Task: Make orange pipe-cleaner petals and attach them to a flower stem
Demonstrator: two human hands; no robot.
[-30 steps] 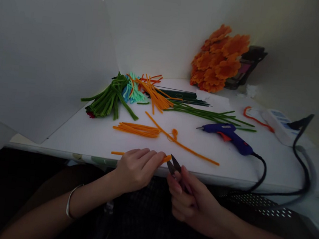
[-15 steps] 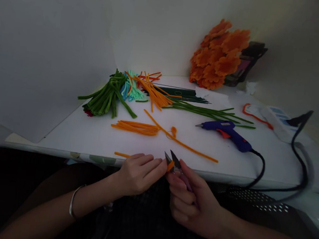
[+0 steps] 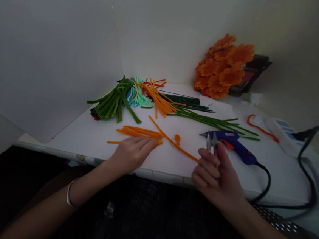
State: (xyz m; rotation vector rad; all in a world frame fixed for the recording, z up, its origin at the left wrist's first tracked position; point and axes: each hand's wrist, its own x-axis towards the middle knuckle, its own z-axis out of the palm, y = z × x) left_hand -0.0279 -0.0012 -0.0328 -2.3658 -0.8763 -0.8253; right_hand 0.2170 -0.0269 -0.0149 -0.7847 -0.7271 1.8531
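Up front, small snips (image 3: 210, 142) sat gripped in right hand (image 3: 218, 175), blades pointing up, near blue glue gun (image 3: 233, 139). Left hand (image 3: 131, 152) lay flat, fingers loosely spread on short orange pipe cleaner (image 3: 114, 142) beside cut orange pile (image 3: 139, 132) on white table (image 3: 89, 138).

Bare forearms, silver bangle (image 3: 69, 196) on left wrist

Left hand (image 3: 131, 152): moved from desk edge onto the desk, fingertips now at the orange pipe-cleaner bundle (image 3: 139, 132). Right hand (image 3: 216, 175): lifted forward with the small metal snips (image 3: 211, 142), blades now upright beside the blue glue gun (image 3: 231, 141).
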